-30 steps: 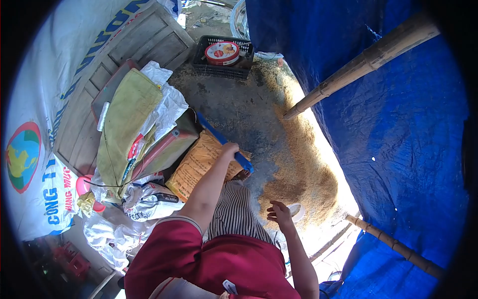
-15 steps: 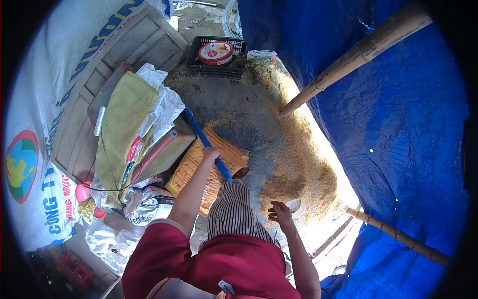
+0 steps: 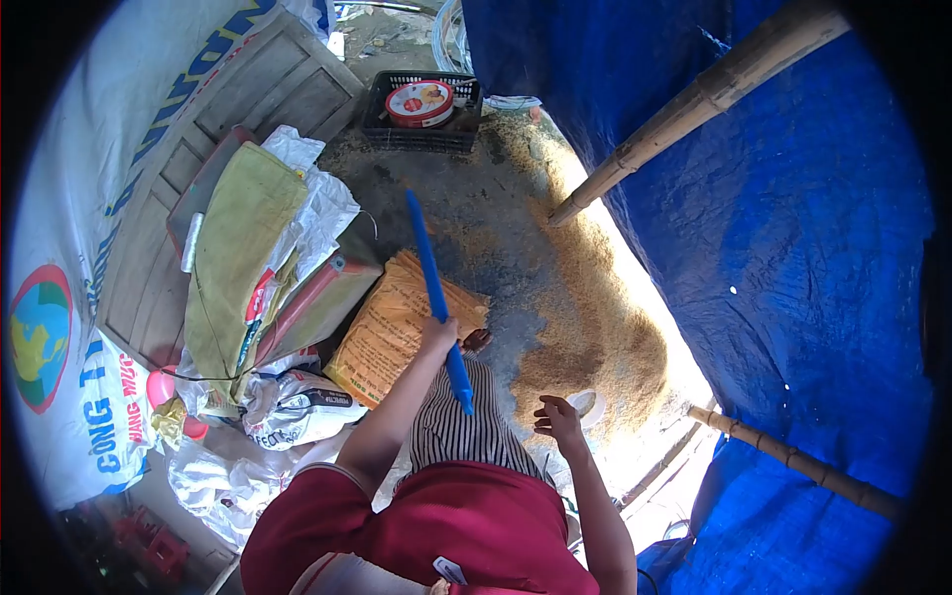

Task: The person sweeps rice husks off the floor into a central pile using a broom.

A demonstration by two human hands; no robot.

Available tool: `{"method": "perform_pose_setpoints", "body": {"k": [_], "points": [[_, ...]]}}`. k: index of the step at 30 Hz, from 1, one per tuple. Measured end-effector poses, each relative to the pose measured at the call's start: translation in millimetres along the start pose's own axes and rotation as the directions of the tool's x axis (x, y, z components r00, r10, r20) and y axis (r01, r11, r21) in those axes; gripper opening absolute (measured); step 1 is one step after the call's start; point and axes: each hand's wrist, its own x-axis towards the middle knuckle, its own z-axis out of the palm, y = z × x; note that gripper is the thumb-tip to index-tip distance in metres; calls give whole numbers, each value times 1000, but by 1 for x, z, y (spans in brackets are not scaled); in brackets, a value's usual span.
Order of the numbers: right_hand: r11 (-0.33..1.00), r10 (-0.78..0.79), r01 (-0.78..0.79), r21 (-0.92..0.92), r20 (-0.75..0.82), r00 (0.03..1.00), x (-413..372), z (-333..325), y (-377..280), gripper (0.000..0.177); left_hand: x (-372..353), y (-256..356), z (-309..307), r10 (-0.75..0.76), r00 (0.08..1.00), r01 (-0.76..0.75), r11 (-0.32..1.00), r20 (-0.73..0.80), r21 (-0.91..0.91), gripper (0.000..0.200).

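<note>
My left hand (image 3: 439, 335) is closed round a long blue stick (image 3: 428, 263), gripping it below its middle. The stick slants over the floor, its upper end toward the black crate and its lower end over my striped trouser leg (image 3: 466, 416). Beneath it lies an orange printed sack (image 3: 392, 332). My right hand (image 3: 558, 417) hangs with its fingers apart and holds nothing; a white round object (image 3: 589, 408) is just behind it. Beyond that hand, brown grains (image 3: 605, 347) lie heaped on the floor.
A black crate (image 3: 420, 139) with a red round tin (image 3: 419, 103) stands ahead. Folded green and white sacks (image 3: 243, 258) lean at the left by a wooden panel (image 3: 278, 79). At the right are a blue tarp (image 3: 773, 218) and bamboo poles (image 3: 684, 114).
My left hand has moved a little right and down with the blue stick. The stick has swung steeper, its upper end farther right. The view has shifted slightly.
</note>
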Motion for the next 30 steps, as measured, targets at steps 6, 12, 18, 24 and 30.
{"method": "perform_pose_setpoints", "body": {"k": [6, 12, 18, 24, 30], "points": [[999, 44, -45, -31, -12, 999, -6, -12, 15, 32, 85, 3, 12, -20, 991, 6, 994, -136, -106, 10], [995, 87, -87, -40, -1, 996, -3, -15, 28, 32, 59, 5, 73, -87, 994, 96, 981, 62, -166, 10], [999, 46, -46, -17, -22, 999, -1, -28, 22, 32, 3, 24, 44, -27, 967, 128, 913, 255, -388, 13], [998, 55, -57, -27, -72, 996, -3, -40, 27, 31, 4, 3, 12, 50, 998, -49, 999, 23, -21, 13], [995, 85, -89, -46, -74, 994, -1, -44, 36, 29, 95, 28, 8, 139, 983, -97, 951, -124, 294, 12]]}}
